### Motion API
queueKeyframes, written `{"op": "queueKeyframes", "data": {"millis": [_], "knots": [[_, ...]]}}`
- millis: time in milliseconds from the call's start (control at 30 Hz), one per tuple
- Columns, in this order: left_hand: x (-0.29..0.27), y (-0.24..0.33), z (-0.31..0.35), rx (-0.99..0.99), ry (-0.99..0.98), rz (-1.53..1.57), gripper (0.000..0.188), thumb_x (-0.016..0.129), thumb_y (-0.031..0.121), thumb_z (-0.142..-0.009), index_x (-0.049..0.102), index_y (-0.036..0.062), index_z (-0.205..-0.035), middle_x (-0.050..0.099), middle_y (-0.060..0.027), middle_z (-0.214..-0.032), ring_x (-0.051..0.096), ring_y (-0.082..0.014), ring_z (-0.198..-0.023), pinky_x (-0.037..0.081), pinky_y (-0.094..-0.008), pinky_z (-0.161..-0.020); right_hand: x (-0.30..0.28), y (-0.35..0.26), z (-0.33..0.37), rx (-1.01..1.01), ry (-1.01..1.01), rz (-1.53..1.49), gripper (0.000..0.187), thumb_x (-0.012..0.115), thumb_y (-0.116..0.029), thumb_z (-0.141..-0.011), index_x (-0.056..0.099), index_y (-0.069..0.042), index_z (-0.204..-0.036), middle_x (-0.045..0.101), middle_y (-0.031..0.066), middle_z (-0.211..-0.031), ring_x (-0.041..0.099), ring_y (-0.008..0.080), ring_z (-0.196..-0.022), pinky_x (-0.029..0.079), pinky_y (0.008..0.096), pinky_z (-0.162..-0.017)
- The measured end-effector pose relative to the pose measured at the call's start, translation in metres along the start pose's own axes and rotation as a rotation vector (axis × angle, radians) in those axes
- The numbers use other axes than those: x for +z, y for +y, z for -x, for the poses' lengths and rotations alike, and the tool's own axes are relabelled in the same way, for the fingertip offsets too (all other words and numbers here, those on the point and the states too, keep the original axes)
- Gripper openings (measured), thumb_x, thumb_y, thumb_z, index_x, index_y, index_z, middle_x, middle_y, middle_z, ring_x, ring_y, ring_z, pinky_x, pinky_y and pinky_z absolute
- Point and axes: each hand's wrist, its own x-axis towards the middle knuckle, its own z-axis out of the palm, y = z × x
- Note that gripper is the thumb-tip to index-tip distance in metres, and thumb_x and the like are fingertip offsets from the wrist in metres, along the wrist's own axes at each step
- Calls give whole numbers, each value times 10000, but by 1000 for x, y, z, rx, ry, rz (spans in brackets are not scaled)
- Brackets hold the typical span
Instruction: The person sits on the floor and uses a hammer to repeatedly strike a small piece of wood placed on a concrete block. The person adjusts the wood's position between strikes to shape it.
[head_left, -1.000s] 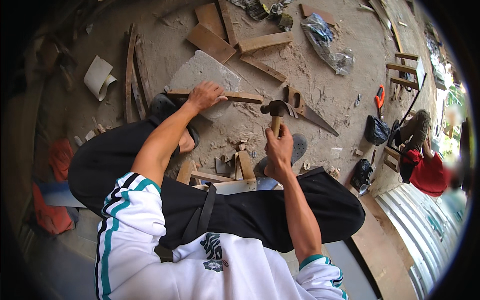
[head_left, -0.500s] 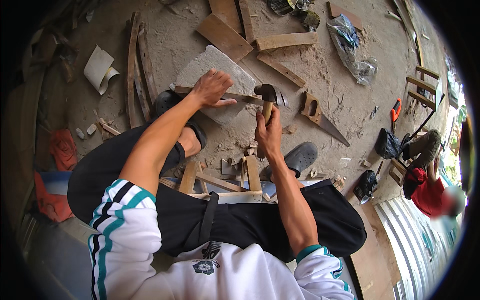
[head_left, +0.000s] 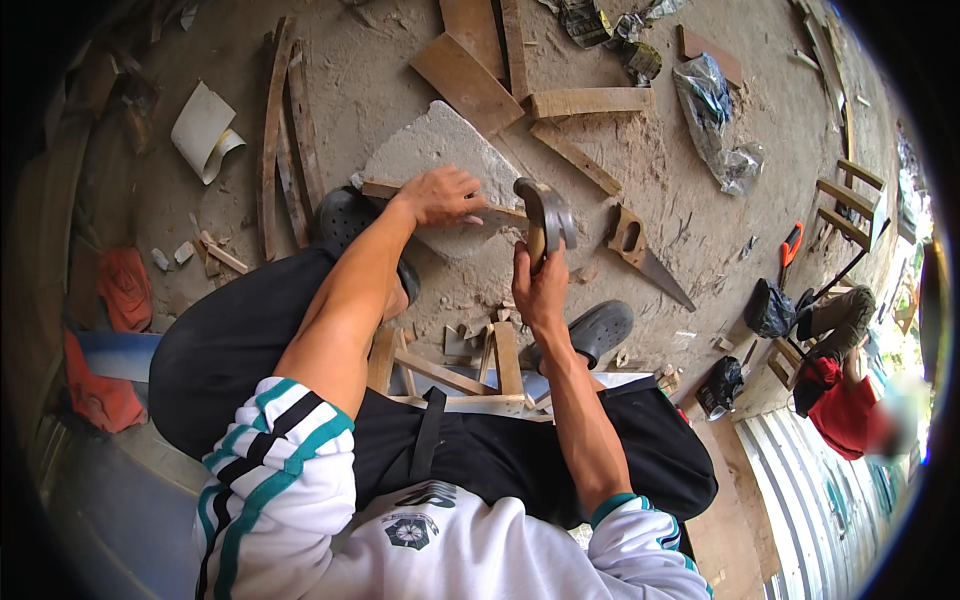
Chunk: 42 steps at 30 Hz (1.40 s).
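A pale, rough concrete block (head_left: 440, 135) lies on the ground in front of me, with a thin wooden strip (head_left: 383, 190) across it. My left hand (head_left: 440, 197) is closed over the strip, its fingers curled and the thumb below; whether a small item is pinched there is hidden. To the right, my right hand (head_left: 541, 290) grips the wooden handle of a claw hammer (head_left: 548, 215). The dark hammer head is raised near the strip's right end. Between my legs stands a small wooden frame (head_left: 460, 402).
A handsaw (head_left: 632, 240) lies to the right of the hammer. Boards (head_left: 468, 80) and a plastic bag (head_left: 722, 130) are scattered beyond the block. Long planks (head_left: 272, 150) lie at left. Another person in a red top (head_left: 840, 405) sits at far right near a wooden stool (head_left: 848, 205).
My left hand's thumb has drawn in from sticking out to the right. The hammer head has tilted and turned in my right hand. The whole view has shifted slightly.
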Motion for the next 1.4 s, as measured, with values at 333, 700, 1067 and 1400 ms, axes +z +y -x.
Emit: {"op": "queueKeyframes", "data": {"millis": [333,700,1067,1400], "knots": [[5,-8,-1,126,30,2,273,671,432,-876,577,182,-933,523,-28,-888,564,-210,-867,441,-356,-802,-1,10,8,93,-37,74,476,641,-146,-944,463,49,-1340,648,273,-870,674,406,-746,511,470,-653],[7,-13,0,190,-21,-65,300,673,444,-860,539,193,-952,528,-12,-928,555,-197,-933,437,-360,-834,-13,15,-3,37,-32,121,516,634,-108,-922,427,34,-1373,644,317,-888,653,491,-813,505,527,-695],[8,-12,2,239,-38,-84,283,631,478,-887,534,219,-949,528,8,-943,547,-173,-966,415,-342,-842,-21,8,8,97,-107,139,435,622,-91,-929,474,6,-1327,641,302,-880,650,492,-800,513,500,-687],[7,-20,-4,283,-37,-118,304,637,481,-885,510,208,-926,523,21,-940,541,-164,-966,407,-328,-833,-30,22,1,32,-91,164,376,626,-137,-939,459,-14,-1253,650,292,-855,648,498,-745,500,522,-620]]}}
